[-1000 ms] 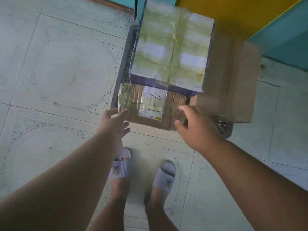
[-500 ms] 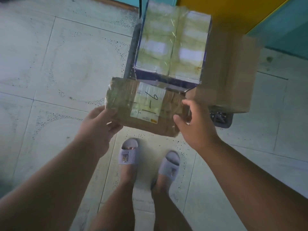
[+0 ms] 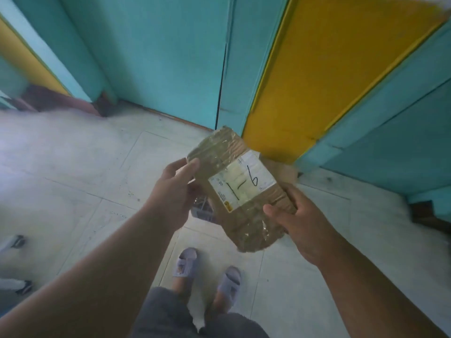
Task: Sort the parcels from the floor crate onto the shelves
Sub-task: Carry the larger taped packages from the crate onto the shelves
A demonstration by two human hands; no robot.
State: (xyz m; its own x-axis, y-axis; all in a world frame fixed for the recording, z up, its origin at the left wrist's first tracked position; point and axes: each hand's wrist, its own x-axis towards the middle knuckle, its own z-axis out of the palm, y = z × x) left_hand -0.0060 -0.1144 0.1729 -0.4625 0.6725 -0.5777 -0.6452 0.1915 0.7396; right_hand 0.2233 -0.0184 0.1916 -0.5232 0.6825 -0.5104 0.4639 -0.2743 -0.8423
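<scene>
While both forearms reach fwd from the bottom corners, the person holds a flat brown cardboard parcel wrapped in clear tape up in front of them, off the floor & tilted diagonally, its far end pointing toward the wall. Left hand grips the parcel's far-left edge: thumb lies on top near the upper corner, fingers curl under where I can't see them, wrist fairly straight. Right hand clamps the near-right edge, thumb pressed across the top face, other fingers wrapped beneath, palm turned inward. Both hands are closed on it, one per side.

White shipping label sits roughly mid-parcel under the tape, turned at an angle. Handwritten in black marker on it: a long stroke, a short dash & a figure that reads as "9" or "6" depending on which way up; can't tell which. Small print at the label's left edge shows "00"; rest too small to read. A yellow round logo sits at the label's lower corner, brand not legible.

Below the parcel, a bit of the grey plastic floor crate shows btwn the hands, mostly hidden. Pale tiled floor all around. Person stands in lilac slide sandals & grey shorts. Behind: turquoise wall panels w/ a yellow panel to the right.
</scene>
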